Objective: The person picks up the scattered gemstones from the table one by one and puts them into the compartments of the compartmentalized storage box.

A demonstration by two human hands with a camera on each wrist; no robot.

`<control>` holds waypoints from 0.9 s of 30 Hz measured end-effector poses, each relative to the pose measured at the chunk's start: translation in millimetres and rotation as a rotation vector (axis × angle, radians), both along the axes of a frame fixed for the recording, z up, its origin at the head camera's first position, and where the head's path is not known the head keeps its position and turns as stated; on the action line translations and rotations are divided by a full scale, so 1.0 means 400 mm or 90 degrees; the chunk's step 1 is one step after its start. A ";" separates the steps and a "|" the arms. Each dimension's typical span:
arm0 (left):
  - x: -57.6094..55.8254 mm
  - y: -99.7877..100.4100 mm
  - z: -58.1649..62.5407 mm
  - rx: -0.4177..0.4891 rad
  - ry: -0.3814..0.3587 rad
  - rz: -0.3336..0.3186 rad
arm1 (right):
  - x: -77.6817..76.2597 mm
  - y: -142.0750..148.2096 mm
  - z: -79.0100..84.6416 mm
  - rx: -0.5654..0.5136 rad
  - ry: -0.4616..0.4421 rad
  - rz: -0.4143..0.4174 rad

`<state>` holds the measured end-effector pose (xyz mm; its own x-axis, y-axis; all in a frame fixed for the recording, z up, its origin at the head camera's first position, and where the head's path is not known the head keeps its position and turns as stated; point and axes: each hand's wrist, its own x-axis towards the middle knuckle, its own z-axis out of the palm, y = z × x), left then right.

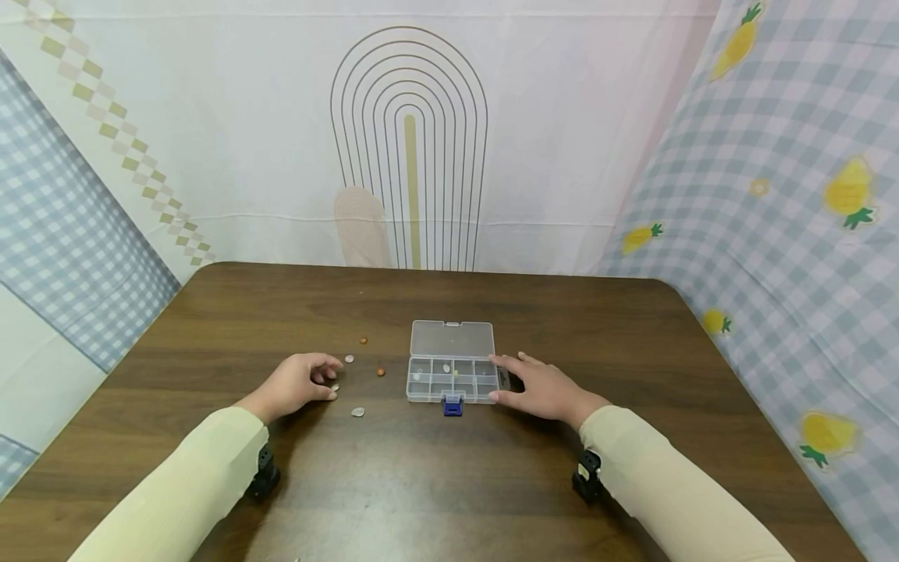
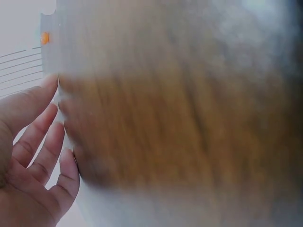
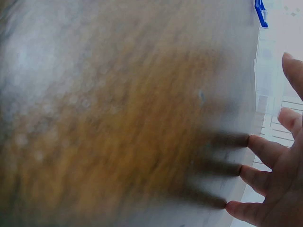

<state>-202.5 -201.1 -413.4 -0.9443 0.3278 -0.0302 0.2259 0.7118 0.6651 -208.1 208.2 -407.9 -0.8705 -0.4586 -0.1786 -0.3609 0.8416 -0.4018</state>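
Observation:
In the head view, my left hand [image 1: 298,382] is low over the table, thumb and fingers apart. A small pale piece [image 1: 335,387], like a shell or stone, lies by its thumb tip. Fingertips [image 2: 57,106] reach the tabletop in the left wrist view. My right hand [image 1: 544,388] is at the right end of a clear compartment box [image 1: 430,400], thumb and index finger by its edge. The other fingers [image 3: 258,177] touch the table. The box's lid [image 1: 453,339] lies folded back, and small pale pieces [image 1: 445,368] sit in some compartments.
Two orange-brown pieces [image 1: 381,371] and two pale pieces [image 1: 358,412] lie between my left hand and the box. A blue latch [image 1: 453,407] sticks out from the box's front. Patterned cloth [image 1: 562,156] hangs behind the wooden table [image 1: 421,484].

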 end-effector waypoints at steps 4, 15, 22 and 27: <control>-0.001 0.003 0.001 -0.002 -0.005 0.002 | 0.001 0.000 0.005 0.001 -0.001 -0.004; -0.007 0.013 0.000 -0.010 0.004 -0.007 | 0.003 0.001 0.004 0.002 -0.005 -0.011; -0.004 0.014 -0.004 0.002 0.022 -0.024 | 0.004 -0.001 0.004 0.002 -0.007 -0.012; 0.000 0.015 -0.001 -0.002 0.035 -0.026 | 0.004 -0.001 0.004 0.005 -0.005 -0.012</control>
